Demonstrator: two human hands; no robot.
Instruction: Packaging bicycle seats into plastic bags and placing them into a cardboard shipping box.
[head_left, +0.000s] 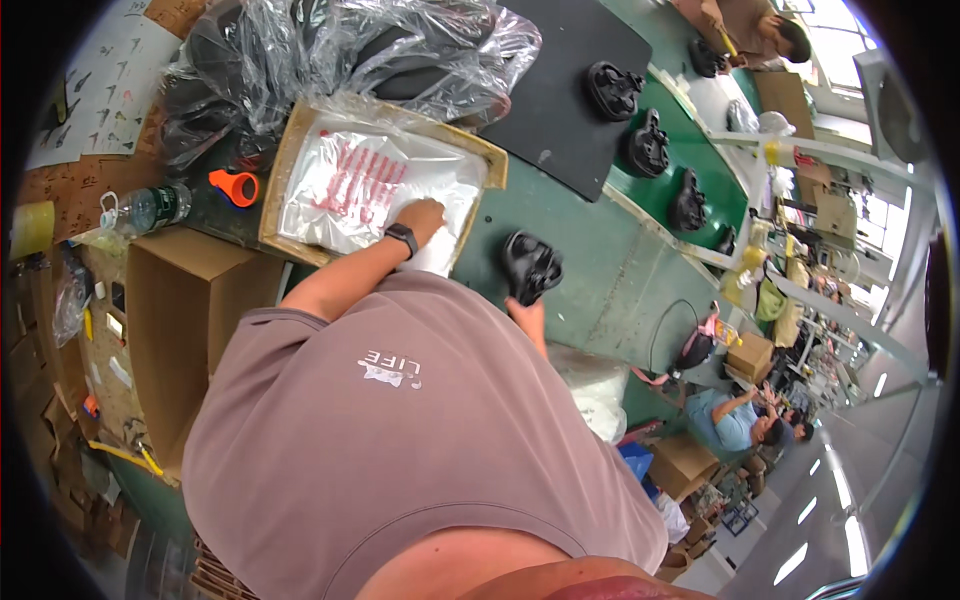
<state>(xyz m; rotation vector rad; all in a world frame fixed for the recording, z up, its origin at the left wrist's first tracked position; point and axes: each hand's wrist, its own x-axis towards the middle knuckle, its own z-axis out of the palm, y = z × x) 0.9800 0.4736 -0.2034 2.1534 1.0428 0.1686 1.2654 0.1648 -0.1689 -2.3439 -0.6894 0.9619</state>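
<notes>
My left hand (420, 219), a dark watch on its wrist, rests on a stack of clear plastic bags (345, 185) with red print. Its fingers are bunched against the top bag; the fingertips are partly hidden. The bags lie in an open cardboard box (284, 165). To the right, my right hand (528, 318) grips the near end of a black moulded plastic part (531, 264), which is over the green table (600, 290). Similar black parts (650, 145) lie farther off along a bright green strip (715, 165).
Clear film covers large dark items (350, 60) behind the box. An orange tape dispenser (236, 188) and a plastic bottle (150, 209) are at the left, above an open carton (170, 320). A black mat (560, 90) covers the far table. Other people (730, 420) are at the right.
</notes>
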